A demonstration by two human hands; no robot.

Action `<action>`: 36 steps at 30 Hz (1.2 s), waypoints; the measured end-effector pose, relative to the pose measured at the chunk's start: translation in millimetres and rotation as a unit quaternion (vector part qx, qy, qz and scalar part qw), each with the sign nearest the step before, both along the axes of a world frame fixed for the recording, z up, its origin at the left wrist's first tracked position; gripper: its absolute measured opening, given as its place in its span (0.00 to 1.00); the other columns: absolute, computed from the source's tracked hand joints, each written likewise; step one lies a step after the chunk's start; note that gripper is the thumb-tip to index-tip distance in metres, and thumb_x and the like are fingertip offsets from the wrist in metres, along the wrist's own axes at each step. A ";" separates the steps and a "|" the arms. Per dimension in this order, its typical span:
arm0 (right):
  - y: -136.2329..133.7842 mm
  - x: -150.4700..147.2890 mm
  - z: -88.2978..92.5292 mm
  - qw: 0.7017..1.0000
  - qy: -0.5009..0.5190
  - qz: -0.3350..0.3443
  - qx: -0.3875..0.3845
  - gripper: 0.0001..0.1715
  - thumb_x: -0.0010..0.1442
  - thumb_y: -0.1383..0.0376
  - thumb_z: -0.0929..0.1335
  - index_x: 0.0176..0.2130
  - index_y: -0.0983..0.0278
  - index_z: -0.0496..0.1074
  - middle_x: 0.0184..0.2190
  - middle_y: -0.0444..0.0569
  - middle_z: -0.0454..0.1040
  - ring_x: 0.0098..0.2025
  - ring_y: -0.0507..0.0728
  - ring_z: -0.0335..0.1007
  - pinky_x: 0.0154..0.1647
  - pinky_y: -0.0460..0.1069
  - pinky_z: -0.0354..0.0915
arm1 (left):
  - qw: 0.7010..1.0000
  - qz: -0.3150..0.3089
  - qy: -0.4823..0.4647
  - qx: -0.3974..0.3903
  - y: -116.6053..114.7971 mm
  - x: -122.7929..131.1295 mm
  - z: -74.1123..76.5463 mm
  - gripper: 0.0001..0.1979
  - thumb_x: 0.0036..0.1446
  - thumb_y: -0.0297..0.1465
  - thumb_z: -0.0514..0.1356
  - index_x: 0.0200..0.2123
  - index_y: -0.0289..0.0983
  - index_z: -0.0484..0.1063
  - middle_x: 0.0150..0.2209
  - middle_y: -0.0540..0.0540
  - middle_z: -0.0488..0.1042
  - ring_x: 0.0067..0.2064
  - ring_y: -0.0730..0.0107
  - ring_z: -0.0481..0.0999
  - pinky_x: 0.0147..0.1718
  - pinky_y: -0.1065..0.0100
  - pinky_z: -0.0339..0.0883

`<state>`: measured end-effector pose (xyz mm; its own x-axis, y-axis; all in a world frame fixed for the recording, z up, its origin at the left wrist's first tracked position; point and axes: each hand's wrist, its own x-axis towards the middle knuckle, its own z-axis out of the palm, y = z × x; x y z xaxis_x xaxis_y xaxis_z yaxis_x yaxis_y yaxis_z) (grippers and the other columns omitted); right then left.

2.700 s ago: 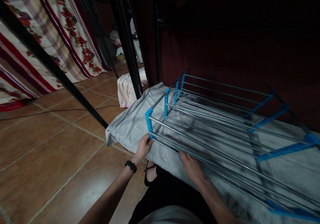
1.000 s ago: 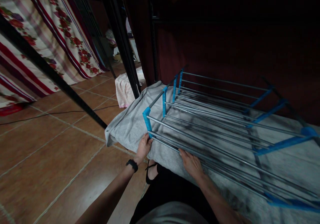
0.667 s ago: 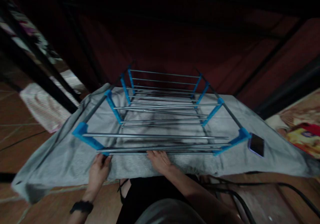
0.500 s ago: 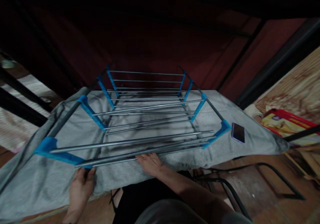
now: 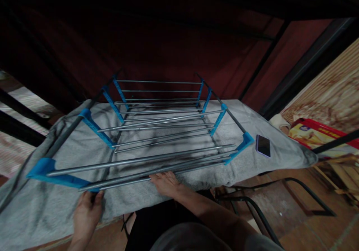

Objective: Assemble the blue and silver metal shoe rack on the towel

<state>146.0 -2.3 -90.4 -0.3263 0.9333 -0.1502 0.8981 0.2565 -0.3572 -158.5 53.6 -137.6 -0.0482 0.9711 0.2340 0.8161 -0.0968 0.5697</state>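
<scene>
A rack of metal tubes with blue plastic brackets point(image 5: 97, 127) lies on a grey cloth-covered table point(image 5: 246, 116). My left hand point(image 5: 87, 211) is at the near left corner, its thumb and fingers closed on the lower end of the near left blue bracket point(image 5: 60, 178), where a tube end sits. My right hand point(image 5: 165, 183) is closed over the lowest near metal tube point(image 5: 196, 167), around its middle; the fingertips are partly hidden. Above it a thicker tube point(image 5: 134, 162) runs slantwise, its right end resting apart from the near right blue bracket point(image 5: 240, 148).
A phone point(image 5: 263, 146) lies on the cloth right of the rack. Farther right are a red and yellow box point(image 5: 311, 131) and wooden pieces point(image 5: 339, 176). A black metal chair frame point(image 5: 258, 210) stands below the table edge. A dark red panel point(image 5: 162, 52) is behind the rack.
The view has shifted slightly, so the rack, phone and both hands appear a little farther left. Both hands keep the same places on the rack.
</scene>
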 end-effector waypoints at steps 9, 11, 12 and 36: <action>-36.7 5.1 4.8 0.985 0.010 0.056 0.160 0.24 0.67 0.71 0.58 0.61 0.62 0.62 0.58 0.51 0.68 0.57 0.55 0.64 0.61 0.53 0.60 | 0.993 0.015 -0.117 -0.004 -6.3 7.7 11.7 0.13 0.51 0.44 0.57 0.28 0.39 0.63 0.25 0.51 0.65 0.30 0.66 0.68 0.30 0.66 0.65; -49.4 7.5 7.4 0.976 0.026 0.088 0.195 0.25 0.66 0.72 0.59 0.60 0.60 0.64 0.57 0.50 0.69 0.56 0.54 0.65 0.60 0.52 0.60 | 0.987 0.017 -0.160 -0.002 -9.8 9.1 16.1 0.13 0.49 0.43 0.58 0.31 0.38 0.66 0.28 0.50 0.68 0.32 0.65 0.70 0.32 0.65 0.67; -54.2 8.2 10.4 0.971 0.034 0.098 0.214 0.25 0.66 0.73 0.59 0.60 0.59 0.65 0.56 0.49 0.70 0.55 0.54 0.66 0.60 0.52 0.60 | 0.984 0.023 -0.179 0.003 -11.7 10.0 18.6 0.14 0.49 0.42 0.59 0.34 0.38 0.67 0.30 0.48 0.70 0.34 0.64 0.71 0.34 0.64 0.68; 7.6 -40.4 95.9 0.962 -0.097 0.121 0.224 0.35 0.61 0.77 0.56 0.64 0.60 0.58 0.50 0.54 0.71 0.46 0.58 0.70 0.42 0.51 0.67 | 0.899 -0.069 -0.432 -0.001 -3.4 7.7 93.4 0.24 0.50 0.38 0.65 0.50 0.37 0.72 0.44 0.41 0.78 0.47 0.55 0.76 0.49 0.56 0.68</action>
